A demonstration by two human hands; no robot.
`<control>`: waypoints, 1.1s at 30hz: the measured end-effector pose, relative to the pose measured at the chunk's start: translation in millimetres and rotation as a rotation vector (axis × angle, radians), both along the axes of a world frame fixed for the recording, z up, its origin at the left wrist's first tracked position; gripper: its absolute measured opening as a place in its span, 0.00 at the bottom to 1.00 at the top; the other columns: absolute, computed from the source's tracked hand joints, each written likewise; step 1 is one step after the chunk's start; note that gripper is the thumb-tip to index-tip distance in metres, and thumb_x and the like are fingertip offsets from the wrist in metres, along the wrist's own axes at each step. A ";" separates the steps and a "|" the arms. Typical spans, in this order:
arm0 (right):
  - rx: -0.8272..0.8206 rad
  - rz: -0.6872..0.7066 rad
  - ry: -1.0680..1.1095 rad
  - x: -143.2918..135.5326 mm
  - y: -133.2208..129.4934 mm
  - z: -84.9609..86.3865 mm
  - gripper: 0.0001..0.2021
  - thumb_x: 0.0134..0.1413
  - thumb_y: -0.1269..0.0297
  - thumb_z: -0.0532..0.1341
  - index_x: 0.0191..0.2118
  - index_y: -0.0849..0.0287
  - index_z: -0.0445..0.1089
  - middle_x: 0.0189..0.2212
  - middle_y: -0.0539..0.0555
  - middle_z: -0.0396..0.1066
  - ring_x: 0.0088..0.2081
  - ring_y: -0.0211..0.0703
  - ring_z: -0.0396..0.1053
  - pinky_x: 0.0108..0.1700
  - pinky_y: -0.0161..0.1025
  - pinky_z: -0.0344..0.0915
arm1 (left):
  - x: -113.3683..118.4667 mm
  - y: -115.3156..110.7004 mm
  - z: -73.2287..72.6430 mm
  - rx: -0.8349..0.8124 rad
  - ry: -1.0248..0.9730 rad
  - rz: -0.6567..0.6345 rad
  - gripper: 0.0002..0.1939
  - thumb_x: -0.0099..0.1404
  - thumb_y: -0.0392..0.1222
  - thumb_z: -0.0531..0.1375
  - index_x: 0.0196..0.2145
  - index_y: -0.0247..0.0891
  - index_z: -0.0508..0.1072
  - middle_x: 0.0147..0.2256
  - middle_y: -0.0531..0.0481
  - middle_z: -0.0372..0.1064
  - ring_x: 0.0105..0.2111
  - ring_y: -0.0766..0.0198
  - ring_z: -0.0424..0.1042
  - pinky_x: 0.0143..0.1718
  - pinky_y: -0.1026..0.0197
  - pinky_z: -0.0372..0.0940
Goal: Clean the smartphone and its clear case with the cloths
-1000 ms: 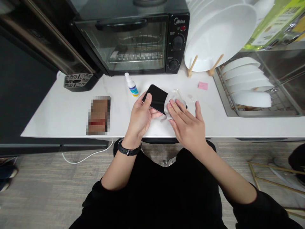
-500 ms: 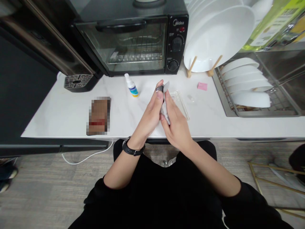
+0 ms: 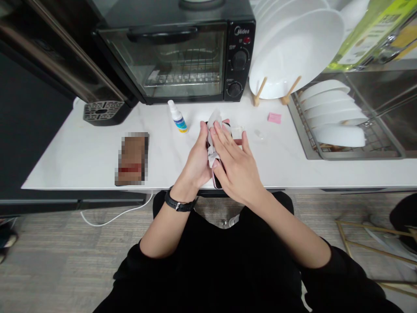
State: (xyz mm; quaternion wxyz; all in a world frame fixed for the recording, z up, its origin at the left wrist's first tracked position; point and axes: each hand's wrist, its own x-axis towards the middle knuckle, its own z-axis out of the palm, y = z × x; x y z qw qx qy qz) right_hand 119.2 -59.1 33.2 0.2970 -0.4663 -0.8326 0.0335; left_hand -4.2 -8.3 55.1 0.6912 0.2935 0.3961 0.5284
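Over the front of the counter, my left hand [image 3: 195, 163] holds a phone [image 3: 217, 181] from the left side, its dark screen facing up. The fingers of my left hand wrap under it and partly show beyond its right edge. On the screen lies a crumpled white tissue [image 3: 213, 157]. My right hand [image 3: 237, 167] presses the tissue flat against the glass, with its fingers laid across it. Most of the phone is hidden beneath my right hand and the tissue. Just left of the hands stands a small white spray bottle [image 3: 179, 119] with a blue and yellow label.
A black toaster oven [image 3: 182, 65] stands at the back. Left on the white counter [image 3: 71, 156] is a pixelated brown rectangular item [image 3: 132, 158]. A pink slip [image 3: 274, 118] and a small clear piece [image 3: 259, 134] lie right, near plates [image 3: 293, 56] and a rack of bowls [image 3: 337, 134].
The phone has turned from nearly edge-on between my palms to lying screen-up in my left hand. My right hand has moved over its top with the tissue, which now shows more.
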 end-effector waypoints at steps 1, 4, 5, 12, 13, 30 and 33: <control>-0.004 0.030 -0.011 1.1 -4.5 -0.1 0.31 0.81 0.62 0.47 0.80 0.72 0.53 0.82 0.66 0.50 0.83 0.54 0.50 0.85 0.65 0.37 | -1.9 1.6 -0.5 0.006 0.020 0.028 0.29 0.79 0.65 0.58 0.67 0.48 0.75 0.52 0.42 0.84 0.58 0.46 0.83 0.53 0.48 0.81; -0.001 0.117 -0.058 9.2 -19.6 -3.6 0.29 0.80 0.65 0.49 0.79 0.67 0.58 0.80 0.62 0.56 0.81 0.51 0.54 0.85 0.62 0.40 | -6.6 5.7 -1.3 -0.034 0.041 -0.012 0.30 0.78 0.69 0.58 0.64 0.47 0.76 0.49 0.42 0.85 0.55 0.46 0.85 0.49 0.48 0.82; 0.001 0.123 -0.067 12.9 -22.0 -4.5 0.29 0.80 0.66 0.49 0.79 0.65 0.59 0.79 0.61 0.58 0.81 0.51 0.56 0.85 0.62 0.41 | -6.2 5.7 -2.4 -0.058 0.029 -0.046 0.30 0.78 0.69 0.57 0.63 0.47 0.77 0.49 0.42 0.85 0.54 0.46 0.85 0.49 0.47 0.82; -0.022 0.068 -0.002 14.8 -10.2 0.4 0.28 0.81 0.64 0.50 0.79 0.65 0.60 0.78 0.62 0.59 0.80 0.56 0.58 0.82 0.70 0.48 | 8.4 -4.5 -12.2 -0.140 -0.067 -0.105 0.30 0.80 0.66 0.54 0.64 0.44 0.77 0.52 0.40 0.84 0.58 0.45 0.83 0.53 0.46 0.82; -0.013 0.109 -0.004 13.5 -12.7 -0.2 0.26 0.81 0.64 0.52 0.77 0.63 0.63 0.77 0.62 0.62 0.79 0.55 0.60 0.82 0.68 0.51 | 6.3 -4.0 -11.2 -0.151 -0.078 -0.133 0.31 0.80 0.67 0.54 0.64 0.43 0.77 0.53 0.39 0.84 0.58 0.44 0.83 0.54 0.44 0.82; 0.060 0.177 0.038 25.2 -9.5 -2.3 0.24 0.78 0.72 0.55 0.74 0.68 0.68 0.74 0.67 0.67 0.77 0.57 0.64 0.77 0.61 0.67 | 13.5 -7.3 -14.8 -0.152 -0.241 -0.146 0.38 0.79 0.74 0.47 0.73 0.49 0.68 0.54 0.40 0.83 0.57 0.44 0.84 0.56 0.40 0.79; 0.091 0.202 -0.023 19.3 -20.9 -8.8 0.23 0.78 0.70 0.57 0.72 0.68 0.69 0.73 0.66 0.69 0.76 0.56 0.66 0.76 0.60 0.67 | 6.6 -6.5 -13.4 -0.136 -0.177 -0.115 0.38 0.77 0.76 0.50 0.70 0.51 0.71 0.56 0.42 0.83 0.58 0.42 0.83 0.54 0.41 0.80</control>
